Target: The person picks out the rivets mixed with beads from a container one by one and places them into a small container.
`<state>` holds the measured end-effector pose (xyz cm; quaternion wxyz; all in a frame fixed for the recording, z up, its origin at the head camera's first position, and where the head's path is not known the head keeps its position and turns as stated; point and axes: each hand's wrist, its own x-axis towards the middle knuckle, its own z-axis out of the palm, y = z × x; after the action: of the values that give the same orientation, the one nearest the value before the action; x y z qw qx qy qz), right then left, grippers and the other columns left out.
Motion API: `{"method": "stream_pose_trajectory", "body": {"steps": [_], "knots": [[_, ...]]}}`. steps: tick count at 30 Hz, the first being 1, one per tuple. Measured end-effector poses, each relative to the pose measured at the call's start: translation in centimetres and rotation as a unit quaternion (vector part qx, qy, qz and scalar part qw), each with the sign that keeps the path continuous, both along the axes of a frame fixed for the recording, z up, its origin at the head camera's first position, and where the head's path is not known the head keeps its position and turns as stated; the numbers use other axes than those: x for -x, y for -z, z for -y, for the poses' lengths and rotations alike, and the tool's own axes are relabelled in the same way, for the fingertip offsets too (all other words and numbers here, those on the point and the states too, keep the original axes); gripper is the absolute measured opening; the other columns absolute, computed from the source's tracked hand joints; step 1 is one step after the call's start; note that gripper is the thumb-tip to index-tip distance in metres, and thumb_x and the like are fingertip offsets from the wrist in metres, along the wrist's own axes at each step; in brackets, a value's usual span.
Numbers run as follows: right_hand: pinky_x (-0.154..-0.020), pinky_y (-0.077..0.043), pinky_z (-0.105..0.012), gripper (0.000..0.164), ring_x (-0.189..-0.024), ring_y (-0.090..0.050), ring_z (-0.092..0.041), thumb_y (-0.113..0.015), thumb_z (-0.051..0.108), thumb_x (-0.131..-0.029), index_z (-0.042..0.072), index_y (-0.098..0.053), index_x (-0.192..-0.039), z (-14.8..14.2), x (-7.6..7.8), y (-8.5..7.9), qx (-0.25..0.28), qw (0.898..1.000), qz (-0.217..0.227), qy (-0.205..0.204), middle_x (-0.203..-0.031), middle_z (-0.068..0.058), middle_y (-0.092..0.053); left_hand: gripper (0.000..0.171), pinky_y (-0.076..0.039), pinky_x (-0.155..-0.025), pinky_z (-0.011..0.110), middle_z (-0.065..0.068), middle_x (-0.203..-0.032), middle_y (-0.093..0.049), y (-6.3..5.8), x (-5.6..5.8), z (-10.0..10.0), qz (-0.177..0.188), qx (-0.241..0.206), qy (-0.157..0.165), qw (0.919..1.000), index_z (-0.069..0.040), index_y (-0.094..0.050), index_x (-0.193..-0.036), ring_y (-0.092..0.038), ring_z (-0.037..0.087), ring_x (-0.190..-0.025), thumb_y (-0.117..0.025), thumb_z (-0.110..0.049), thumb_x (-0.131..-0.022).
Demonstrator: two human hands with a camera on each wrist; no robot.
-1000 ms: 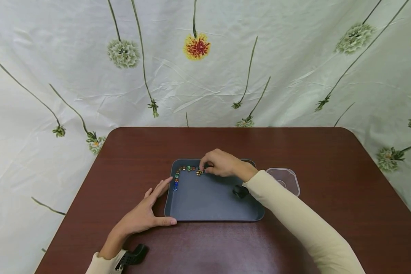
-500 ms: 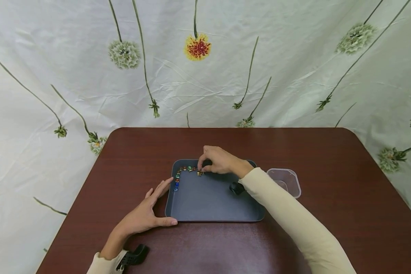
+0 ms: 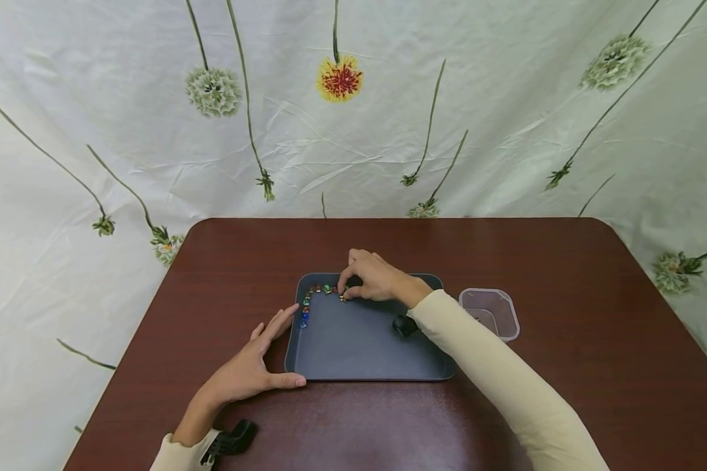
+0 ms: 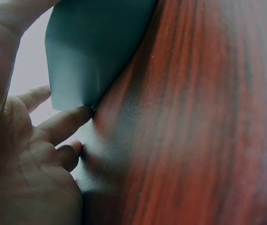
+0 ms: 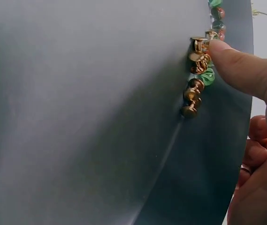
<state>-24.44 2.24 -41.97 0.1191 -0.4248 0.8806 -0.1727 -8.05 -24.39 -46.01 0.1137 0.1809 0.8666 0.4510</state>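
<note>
A grey-blue tray (image 3: 359, 353) lies on the table. Glass marbles (image 3: 304, 317) line its left side and run along the far edge. My right hand (image 3: 377, 278) reaches over the far edge, thumb and forefinger brought together at small gold push pins (image 5: 190, 96) beside the marble row. In the right wrist view the thumb (image 5: 236, 65) presses against one gold push pin; the forefinger's tip is hidden behind. My left hand (image 3: 244, 373) is spread at the tray's left front corner, fingertips on the left rim and thumb along the front edge.
A clear plastic container (image 3: 490, 311) stands just right of the tray, partly covered by the right sleeve (image 3: 495, 366). The brown wooden table (image 3: 595, 314) reaches back to a flower-printed cloth (image 3: 507, 98). Dark wrist cameras sit on both wrists.
My right hand has shifted slightly left along the far edge, and its fingertips have come down over the gold push pins. The left hand stays at the tray's corner.
</note>
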Motion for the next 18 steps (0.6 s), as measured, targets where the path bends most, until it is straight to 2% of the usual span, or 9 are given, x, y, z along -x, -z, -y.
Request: {"method": "stream_pose_trajectory", "body": {"steps": [18], "knots": [[-0.075,-0.022,-0.032,0.018,-0.079,-0.034,-0.017,-0.071,0.032,-0.095,0.026,-0.078,-0.11,0.36,-0.13,0.39,-0.014,1.0,-0.01,-0.008,-0.093,-0.002,-0.05,0.112,0.008,-0.113,0.071,0.013,-0.165,-0.023,-0.13,-0.11,-0.13,-0.001,0.0,-0.002,1.0,-0.026,-0.013,-0.163,-0.005,0.043,-0.154,-0.087,-0.035,-0.078]]}}
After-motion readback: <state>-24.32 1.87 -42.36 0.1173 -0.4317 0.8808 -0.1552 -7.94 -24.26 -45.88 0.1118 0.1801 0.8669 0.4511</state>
